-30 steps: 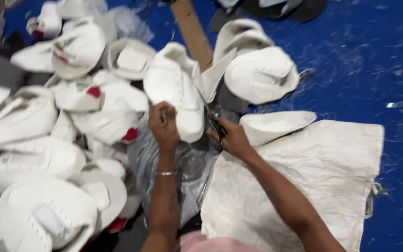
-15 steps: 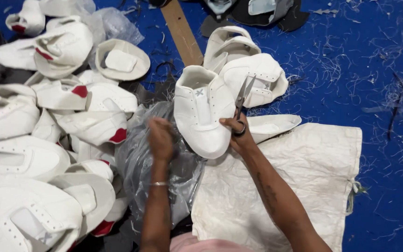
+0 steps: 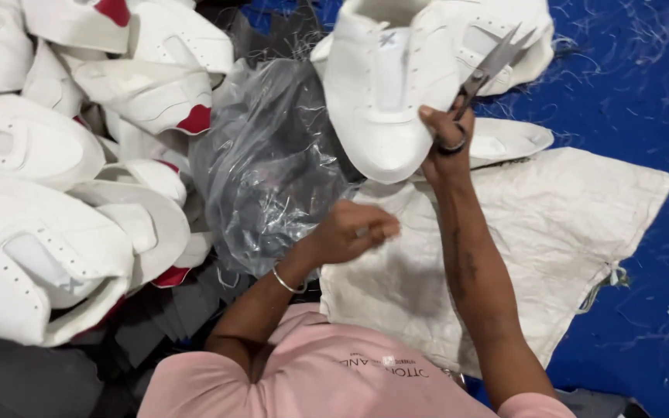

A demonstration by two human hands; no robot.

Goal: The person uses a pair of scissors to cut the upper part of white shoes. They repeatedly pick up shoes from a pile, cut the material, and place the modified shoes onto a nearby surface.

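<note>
1. Right hand [image 3: 447,143]: fingers through the scissors [image 3: 489,66], blades parted, beside the white shoe upper [image 3: 385,93]; a slip could nick it.
2. Left hand [image 3: 354,231]: loosely curled, apparently empty, over the clear plastic bag [image 3: 272,162]; the unsteadied upper may shift.

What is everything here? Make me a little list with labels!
right hand: holds scissors, blades pointing up, beside a white shoe
left hand: loosely closed over a clear plastic bag; whether it holds anything cannot be told
pile: white shoe uppers with red patches, on the left
sack: white woven, flat under the right arm
floor: blue, strewn with threads
</note>
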